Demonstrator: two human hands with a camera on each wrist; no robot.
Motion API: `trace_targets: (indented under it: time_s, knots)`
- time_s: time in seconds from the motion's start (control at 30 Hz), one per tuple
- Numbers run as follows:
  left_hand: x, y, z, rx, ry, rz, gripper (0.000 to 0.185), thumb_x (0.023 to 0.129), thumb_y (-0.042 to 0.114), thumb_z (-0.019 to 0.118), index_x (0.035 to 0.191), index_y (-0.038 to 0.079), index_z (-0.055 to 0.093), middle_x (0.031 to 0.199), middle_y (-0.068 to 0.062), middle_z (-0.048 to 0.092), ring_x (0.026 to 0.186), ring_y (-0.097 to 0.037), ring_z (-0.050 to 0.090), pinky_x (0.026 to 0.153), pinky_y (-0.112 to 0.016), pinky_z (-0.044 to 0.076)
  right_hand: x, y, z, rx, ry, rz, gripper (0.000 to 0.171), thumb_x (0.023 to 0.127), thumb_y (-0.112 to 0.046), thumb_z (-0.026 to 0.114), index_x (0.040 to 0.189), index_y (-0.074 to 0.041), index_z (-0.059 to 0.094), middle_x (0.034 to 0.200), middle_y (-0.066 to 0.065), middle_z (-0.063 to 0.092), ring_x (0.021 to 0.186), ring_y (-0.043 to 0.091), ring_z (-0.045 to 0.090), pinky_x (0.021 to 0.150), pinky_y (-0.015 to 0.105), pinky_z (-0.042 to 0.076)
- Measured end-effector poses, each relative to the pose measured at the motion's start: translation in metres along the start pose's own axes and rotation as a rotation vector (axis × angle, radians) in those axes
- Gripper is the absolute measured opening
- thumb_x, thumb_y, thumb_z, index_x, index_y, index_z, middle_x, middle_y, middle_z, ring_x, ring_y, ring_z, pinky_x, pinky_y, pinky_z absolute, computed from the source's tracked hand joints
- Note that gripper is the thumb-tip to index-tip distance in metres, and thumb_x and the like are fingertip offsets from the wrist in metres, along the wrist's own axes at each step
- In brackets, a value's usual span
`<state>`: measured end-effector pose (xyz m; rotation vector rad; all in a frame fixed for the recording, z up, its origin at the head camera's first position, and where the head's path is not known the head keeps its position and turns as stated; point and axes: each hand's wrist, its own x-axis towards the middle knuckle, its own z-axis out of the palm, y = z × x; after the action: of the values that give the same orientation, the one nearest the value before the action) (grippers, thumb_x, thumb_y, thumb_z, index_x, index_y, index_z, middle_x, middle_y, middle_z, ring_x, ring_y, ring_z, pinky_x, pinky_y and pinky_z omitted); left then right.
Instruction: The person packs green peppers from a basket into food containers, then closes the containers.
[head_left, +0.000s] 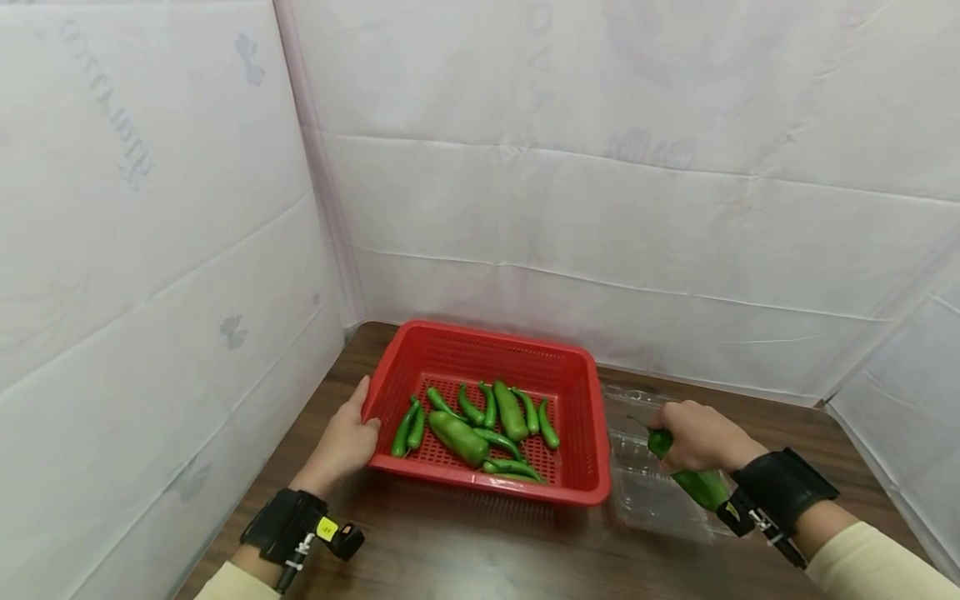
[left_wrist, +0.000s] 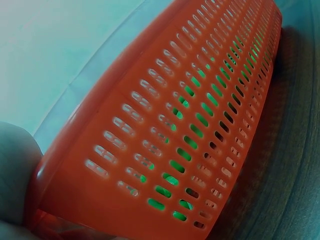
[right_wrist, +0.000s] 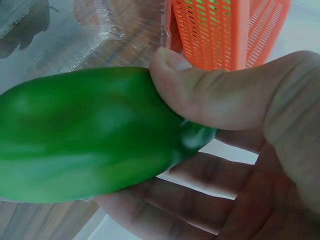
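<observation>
While left hand (head_left: 341, 446) steadies basket (head_left: 585, 417), right hand (head_left: 701, 437) grips pepper (head_left: 697, 483).

Bright even light, soft shadows, wrist views blurred close up, edges warped

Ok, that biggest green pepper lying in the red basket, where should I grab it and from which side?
Probably from above, across its thick middle. The big pepper lies flat on the red basket floor, slanting from far-left to near-right, with thinner peppers against its near end. Pinch its long sides there; the basket walls block a low sideways approach.
</observation>
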<state>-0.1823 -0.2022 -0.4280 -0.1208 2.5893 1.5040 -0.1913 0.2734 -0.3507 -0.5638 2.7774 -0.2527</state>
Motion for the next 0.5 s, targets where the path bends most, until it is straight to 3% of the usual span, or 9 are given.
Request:
trace_targets:
  time_s: [0.3, 0.5]
  knots:
    - [0.001, 0.0, 0.0, 0.003, -0.001, 0.007, 0.075, 0.105, 0.002, 0.039, 0.167, 0.004, -0.002, 0.17, -0.029, 0.021, 0.151, -0.048, 0.037, 0.117, -0.064, 0.037, 0.003, 0.002, 0.01, -0.011, -0.004, 0.022, 0.033, 0.072, -0.01, 0.091, 0.101, -0.008, 0.076, 0.078, -0.002, 0.061, 0.069, 0.013, 0.051, 0.06, 0.029, 0.044]
    - [-0.001, 0.001, -0.001, 0.009, -0.002, 0.004, 0.075, 0.105, 0.003, 0.039, 0.167, 0.004, -0.003, 0.171, -0.028, 0.02, 0.151, -0.048, 0.035, 0.119, -0.064, 0.036, 0.003, 0.003, 0.017, 0.001, 0.024, 0.029, 0.025, 0.068, -0.008, 0.09, 0.085, -0.012, 0.071, 0.074, -0.003, 0.059, 0.065, 0.013, 0.052, 0.058, 0.029, 0.044]
